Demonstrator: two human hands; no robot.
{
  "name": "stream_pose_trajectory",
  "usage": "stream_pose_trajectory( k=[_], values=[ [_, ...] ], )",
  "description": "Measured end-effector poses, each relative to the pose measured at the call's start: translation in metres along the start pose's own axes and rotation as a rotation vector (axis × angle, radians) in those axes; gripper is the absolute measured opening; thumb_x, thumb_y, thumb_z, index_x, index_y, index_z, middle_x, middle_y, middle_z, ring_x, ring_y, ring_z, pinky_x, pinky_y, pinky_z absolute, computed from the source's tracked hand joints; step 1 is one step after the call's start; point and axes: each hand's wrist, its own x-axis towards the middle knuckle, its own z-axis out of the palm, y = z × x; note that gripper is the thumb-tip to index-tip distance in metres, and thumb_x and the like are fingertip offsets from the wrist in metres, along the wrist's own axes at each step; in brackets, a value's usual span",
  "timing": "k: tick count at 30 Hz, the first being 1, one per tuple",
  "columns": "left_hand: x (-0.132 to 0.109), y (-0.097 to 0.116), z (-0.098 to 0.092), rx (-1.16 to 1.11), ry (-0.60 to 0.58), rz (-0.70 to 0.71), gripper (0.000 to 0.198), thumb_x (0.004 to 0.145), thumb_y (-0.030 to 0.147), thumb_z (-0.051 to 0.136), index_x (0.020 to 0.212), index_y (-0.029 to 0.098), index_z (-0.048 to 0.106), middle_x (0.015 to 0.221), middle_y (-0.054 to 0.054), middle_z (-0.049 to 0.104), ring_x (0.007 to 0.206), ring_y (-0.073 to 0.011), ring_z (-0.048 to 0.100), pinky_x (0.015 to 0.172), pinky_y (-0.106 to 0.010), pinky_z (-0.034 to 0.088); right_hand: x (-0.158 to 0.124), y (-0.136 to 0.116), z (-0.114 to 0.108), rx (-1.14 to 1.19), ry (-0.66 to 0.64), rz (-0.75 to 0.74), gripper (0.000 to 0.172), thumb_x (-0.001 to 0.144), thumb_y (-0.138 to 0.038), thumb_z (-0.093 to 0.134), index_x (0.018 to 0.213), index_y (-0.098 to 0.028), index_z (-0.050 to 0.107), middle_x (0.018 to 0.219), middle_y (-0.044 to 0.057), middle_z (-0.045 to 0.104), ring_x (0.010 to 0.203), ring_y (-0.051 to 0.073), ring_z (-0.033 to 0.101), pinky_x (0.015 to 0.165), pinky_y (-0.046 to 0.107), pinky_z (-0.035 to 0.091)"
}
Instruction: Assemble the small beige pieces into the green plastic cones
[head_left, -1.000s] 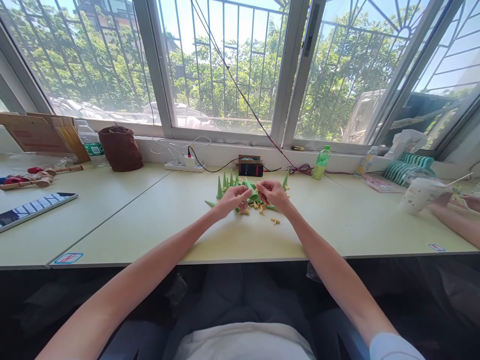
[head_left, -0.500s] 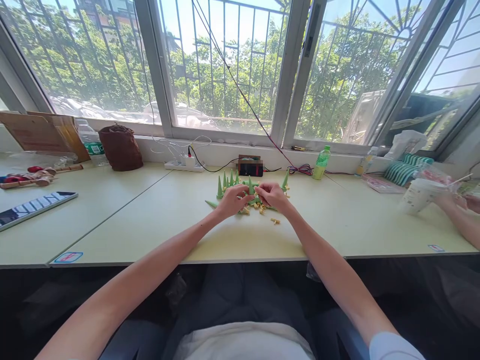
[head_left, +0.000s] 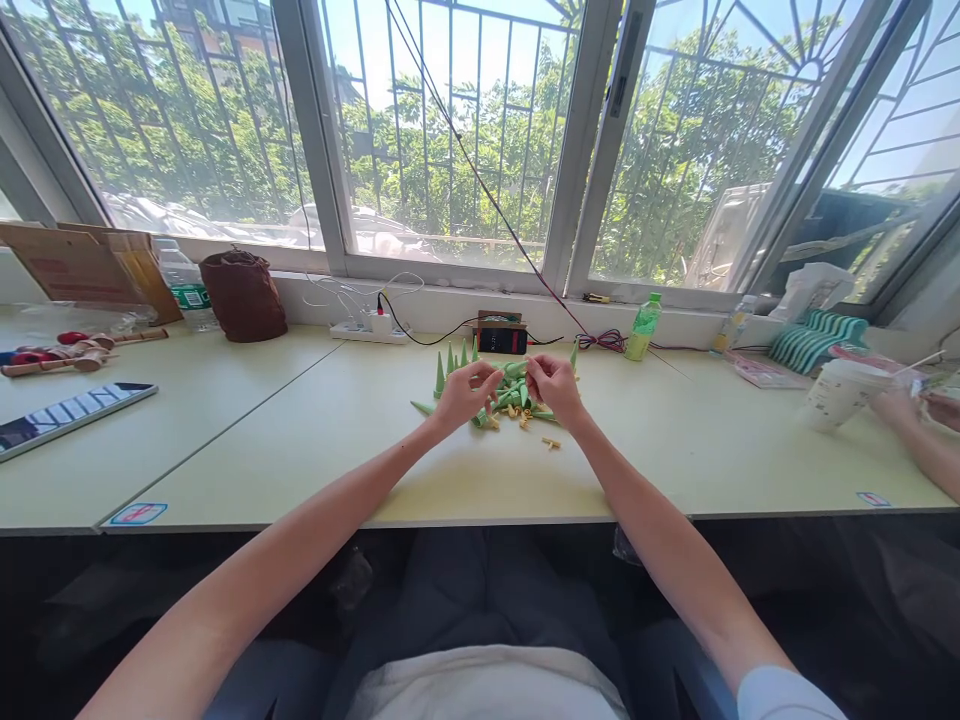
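Observation:
My left hand (head_left: pixel 466 395) hovers at the left side of a pile of green cones (head_left: pixel 514 398), fingers loosely curled and apart, with nothing visible between them. Across the pile, my right hand (head_left: pixel 553 386) has thumb and fingertips pinched together. Green shows right beside that pinch, but whatever is in it is too small to make out. Several upright green cones (head_left: pixel 440 376) stand behind my left hand. Small yellow T-shaped pieces (head_left: pixel 551 443) lie in front of the pile, and more are mixed in among the cones.
A propped phone (head_left: pixel 502 340) stands behind the pile, near a power strip (head_left: pixel 369 330). Farther right are a green bottle (head_left: pixel 643 328) and a white cup (head_left: pixel 844 392) near another person's hands. A brown bag (head_left: pixel 241 295) and a tablet (head_left: pixel 71 418) are at left.
The upright green cone between my hands is no longer seen standing there. My hands have moved slightly apart, and my left fingers have loosened.

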Motion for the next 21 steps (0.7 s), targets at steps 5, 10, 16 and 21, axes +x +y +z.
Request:
stream_pose_trajectory(
  k=[5,10,16,21],
  values=[
    [-0.0003,0.0023,-0.0004,-0.176,-0.193,-0.267,0.058,0.078,0.068,0.058,0.074,0.011,0.064,0.066,-0.006,0.061,0.047,-0.0108,0.055,0.035,-0.022,0.04,-0.0016,-0.0027,0.001,-0.022,-0.051,-0.02,0.039,0.077,-0.057,0.065,0.073,-0.019,0.057,0.052,-0.004,0.052,0.035,0.008,0.041,0.032,0.023,0.029],
    [-0.0015,0.001,-0.0009,-0.337,-0.23,-0.311,0.056,0.074,0.065,0.065,0.079,0.009,0.066,0.072,-0.006,0.062,0.05,-0.0079,0.054,0.038,-0.018,0.038,-0.0036,-0.0022,0.0022,-0.032,-0.127,-0.023,0.039,0.078,-0.056,0.065,0.072,-0.019,0.057,0.053,-0.003,0.053,0.037,0.008,0.043,0.033,0.023,0.031],
    [-0.0029,0.0021,-0.0045,-0.357,-0.256,-0.297,0.052,0.072,0.059,0.071,0.076,0.008,0.066,0.069,-0.005,0.061,0.05,-0.006,0.05,0.041,-0.018,0.04,-0.0049,-0.0037,0.0019,-0.038,-0.163,0.0,0.04,0.077,-0.057,0.065,0.07,-0.019,0.056,0.052,-0.004,0.051,0.036,0.008,0.041,0.034,0.023,0.03],
    [-0.0039,0.0043,-0.0061,-0.22,-0.227,-0.204,0.046,0.072,0.057,0.071,0.072,0.012,0.063,0.058,-0.001,0.057,0.046,-0.0076,0.049,0.043,-0.021,0.043,-0.0045,-0.0029,0.0012,-0.038,-0.188,0.025,0.04,0.078,-0.057,0.064,0.068,-0.019,0.055,0.049,-0.004,0.049,0.035,0.007,0.037,0.033,0.022,0.025]
  ],
)
